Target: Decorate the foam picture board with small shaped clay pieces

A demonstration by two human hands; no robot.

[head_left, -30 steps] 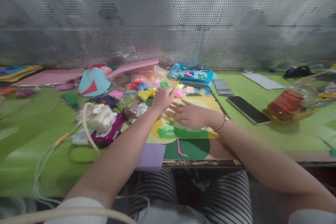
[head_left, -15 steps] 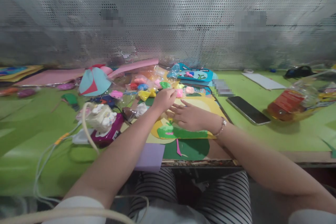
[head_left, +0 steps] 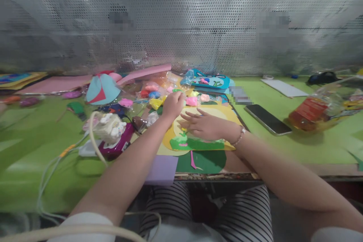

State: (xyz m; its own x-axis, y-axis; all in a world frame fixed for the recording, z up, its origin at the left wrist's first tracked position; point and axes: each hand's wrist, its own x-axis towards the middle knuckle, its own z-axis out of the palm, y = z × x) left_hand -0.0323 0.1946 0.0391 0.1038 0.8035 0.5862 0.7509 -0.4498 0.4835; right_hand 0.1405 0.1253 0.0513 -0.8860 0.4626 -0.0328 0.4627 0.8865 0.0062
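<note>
My left hand [head_left: 172, 105] reaches forward over the far edge of a yellow craft sheet [head_left: 211, 115], fingers curled in a pinch by small bagged clay lumps: green [head_left: 176, 90], yellow [head_left: 155, 103] and pink [head_left: 191, 101]. What the fingertips hold is too small to make out. My right hand [head_left: 203, 124] lies flat on the yellow sheet with fingers stretched out, a bracelet on its wrist. A green cut-out shape [head_left: 195, 144] sits on the sheet just below that hand. Dark green paper [head_left: 208, 162] lies nearer the table edge.
A black phone [head_left: 268, 119] lies right of the sheet; further right, a clear bag with an orange label [head_left: 320, 111]. On the left are a white and purple device [head_left: 112, 134] with a cable, a blue cone-shaped paper [head_left: 100, 89], pink sheets [head_left: 53, 82]. A perforated metal screen [head_left: 181, 19] stands behind.
My left hand has drawn slightly left and back toward the clay bags, fingers curling tighter. The right hand has stayed flat on the yellow sheet.
</note>
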